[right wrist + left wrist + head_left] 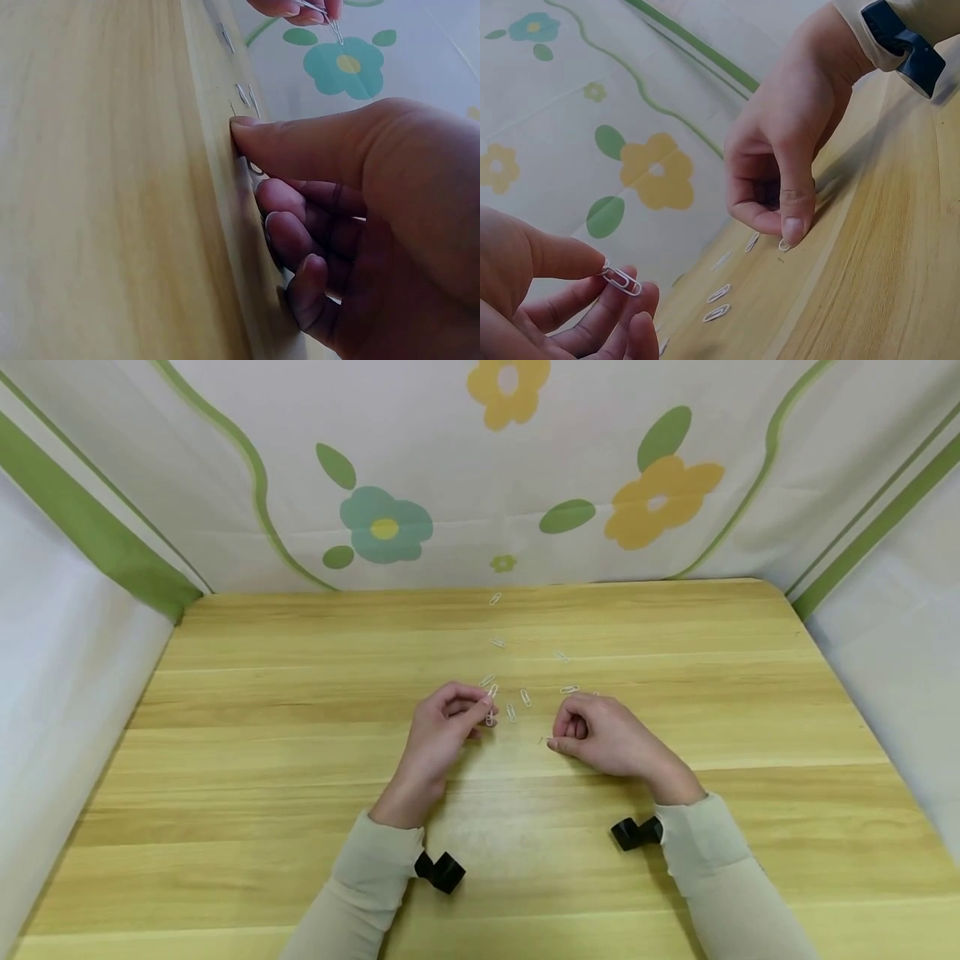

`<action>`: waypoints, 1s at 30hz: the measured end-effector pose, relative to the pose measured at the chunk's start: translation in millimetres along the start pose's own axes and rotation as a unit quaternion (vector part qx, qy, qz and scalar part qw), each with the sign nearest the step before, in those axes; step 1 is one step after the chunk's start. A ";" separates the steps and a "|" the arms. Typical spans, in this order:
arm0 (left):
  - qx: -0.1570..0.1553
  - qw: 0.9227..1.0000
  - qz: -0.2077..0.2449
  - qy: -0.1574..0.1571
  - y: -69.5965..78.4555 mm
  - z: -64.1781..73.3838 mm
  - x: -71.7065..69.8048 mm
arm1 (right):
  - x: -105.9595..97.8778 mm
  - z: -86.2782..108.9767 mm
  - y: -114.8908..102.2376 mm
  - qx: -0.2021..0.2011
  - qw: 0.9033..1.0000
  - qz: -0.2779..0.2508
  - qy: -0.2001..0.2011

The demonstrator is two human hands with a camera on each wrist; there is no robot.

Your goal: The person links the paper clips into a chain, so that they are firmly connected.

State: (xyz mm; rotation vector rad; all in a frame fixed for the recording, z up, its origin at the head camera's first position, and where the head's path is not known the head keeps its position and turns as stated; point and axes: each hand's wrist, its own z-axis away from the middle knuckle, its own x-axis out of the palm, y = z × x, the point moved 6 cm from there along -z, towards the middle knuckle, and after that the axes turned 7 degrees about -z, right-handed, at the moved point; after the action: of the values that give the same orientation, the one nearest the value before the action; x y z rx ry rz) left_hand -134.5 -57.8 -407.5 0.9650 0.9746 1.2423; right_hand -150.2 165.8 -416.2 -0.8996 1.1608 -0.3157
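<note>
My left hand [444, 727] pinches white paper clips between thumb and fingers, above the table. One clip [492, 691] sticks up past the fingertips and another [490, 719] hangs below it. In the left wrist view a held clip [624, 282] lies against the fingers, its near end hidden by the thumb. To the right, my right hand [609, 737] is down at the tabletop, thumb and index finger pinching a paper clip [784, 245] that they mostly cover. Its other fingers are curled, as the right wrist view shows. Two loose clips, one of them a white clip [512, 712], lie between the hands.
On the wooden table [262, 827], more clips lie scattered beyond the hands, among them one clip [570, 689] by the right knuckles and one far clip [495, 598] near the back edge. A flowered curtain [465, 485] stands behind the table.
</note>
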 end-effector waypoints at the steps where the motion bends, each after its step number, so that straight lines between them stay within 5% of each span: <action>1: 0.000 1.000 0.000 -0.001 0.3 0.0 0.3 | -0.5 -0.2 0.2 0.001 1.000 0.001 0.001; 6: 0.002 1.000 0.000 -0.001 2.3 -0.2 3.2 | -3.7 -2.6 4.1 0.017 1.000 -0.015 0.011; 11: 0.009 1.000 0.000 0.000 6.2 0.8 6.7 | -7.3 -6.8 5.0 0.042 0.993 -0.102 0.042; 19: 0.008 1.000 0.003 -0.016 8.3 4.0 12.3 | -14.8 -8.2 -16.1 0.020 0.954 -0.293 0.056; 23: 0.014 0.999 0.003 -0.030 12.3 6.6 14.6 | -17.6 -5.7 -28.3 0.005 0.946 -0.320 0.053; 30: 0.028 0.999 0.002 -0.040 20.3 10.2 17.4 | -21.9 -5.1 -45.2 -0.035 0.948 -0.313 0.049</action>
State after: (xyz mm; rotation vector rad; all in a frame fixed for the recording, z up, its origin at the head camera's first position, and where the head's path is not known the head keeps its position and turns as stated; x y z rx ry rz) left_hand -129.5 -39.4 -386.2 1.0529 0.9498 1.1766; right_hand -153.5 149.3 -368.6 -1.3194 0.9526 -0.8465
